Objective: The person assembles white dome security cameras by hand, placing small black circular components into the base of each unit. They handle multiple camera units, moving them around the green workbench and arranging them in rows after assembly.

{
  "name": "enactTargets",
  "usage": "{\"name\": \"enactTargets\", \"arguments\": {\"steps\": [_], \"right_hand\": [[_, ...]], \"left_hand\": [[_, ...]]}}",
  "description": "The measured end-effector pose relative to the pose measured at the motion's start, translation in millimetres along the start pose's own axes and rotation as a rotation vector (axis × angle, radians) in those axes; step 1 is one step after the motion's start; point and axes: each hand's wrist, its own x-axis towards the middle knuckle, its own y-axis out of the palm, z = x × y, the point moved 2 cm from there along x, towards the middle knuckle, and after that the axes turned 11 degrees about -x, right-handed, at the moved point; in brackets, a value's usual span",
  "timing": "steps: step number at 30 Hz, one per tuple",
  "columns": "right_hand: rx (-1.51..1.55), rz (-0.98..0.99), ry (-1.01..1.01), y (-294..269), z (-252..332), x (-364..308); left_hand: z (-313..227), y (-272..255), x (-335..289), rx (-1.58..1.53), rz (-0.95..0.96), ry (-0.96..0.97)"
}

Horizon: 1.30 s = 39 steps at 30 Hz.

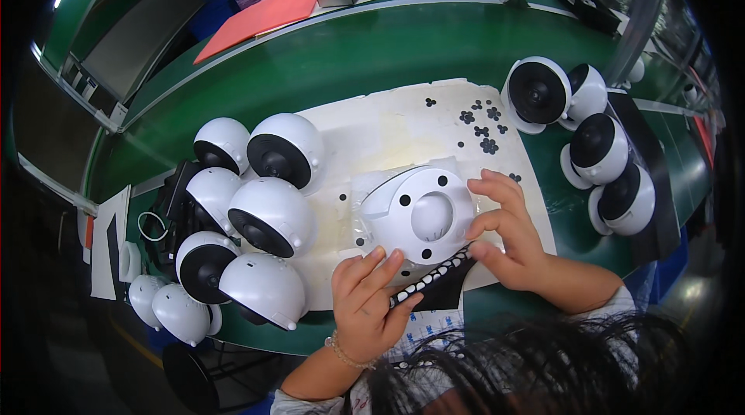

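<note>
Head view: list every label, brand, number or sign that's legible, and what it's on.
White sheet beside the left hand: repeated blue print, visible but not transcribed here.
White base between the hands: faint marks in its round middle, too small to read.
White globe unit at lower left: tiny dark marks on the shell, too small to read.
No other text readable.

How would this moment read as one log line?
Left hand: holding spotted black strip | Right hand: at strip's other end | In front: white device with three black dots | Both sides: white domes
</note>
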Motion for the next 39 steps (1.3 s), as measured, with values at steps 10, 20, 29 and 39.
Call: {"name": "enactTargets", "arguments": {"steps": [10, 20, 29, 39], "right_hand": [[-0.199, -0.028, -0.448, 7.9, 18.5, -7.9], [-0.005, 0.121, 0.065, -0.1, -4.9, 5.5], [-0.157, 0.082, -0.041, 1.0, -4.4, -1.5], [0.496, 0.079, 0.440, 14.7, -19.9, -4.9]], "left_hand": [[0.3, -2.3, 0.1, 0.027, 0.036, 0.001], [-3.9, -1.3, -0.1, 0.025, 0.035, -0.087], [-3.7, -0.7, -1.0, 0.065, 0.044, -0.065], [-0.9, -0.3, -5.2, 0.019, 0.045, -0.114]]}}
